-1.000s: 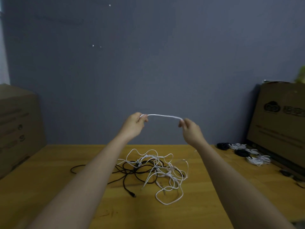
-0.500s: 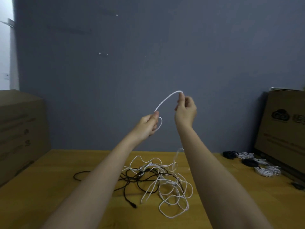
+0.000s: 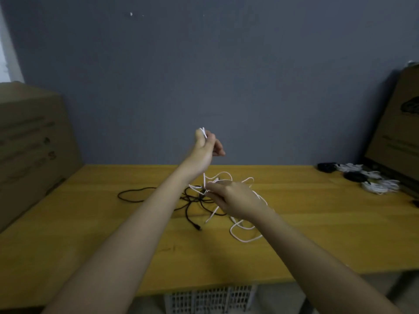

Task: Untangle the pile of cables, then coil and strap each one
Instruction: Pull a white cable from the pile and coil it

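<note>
A tangle of white cable (image 3: 243, 237) and black cable (image 3: 133, 195) lies on the middle of the wooden table (image 3: 90, 234). My left hand (image 3: 205, 146) is raised above the pile and pinches a small loop of the white cable between thumb and fingers. My right hand (image 3: 233, 198) is lower, just over the pile, and pinches the same white cable, which hangs down from the left hand. The right hand and forearm hide part of the tangle.
Coiled black and white cables (image 3: 362, 179) lie at the table's far right, beside a leaning cardboard box (image 3: 399, 132). Another cardboard box (image 3: 31, 141) stands at the left. A grey wall is behind. A white plastic crate (image 3: 210, 299) sits below the table's front edge.
My right hand has dropped from beside the left hand down to the pile, taking hold of the white cable lower down. My left hand has stayed raised with a loop of cable.
</note>
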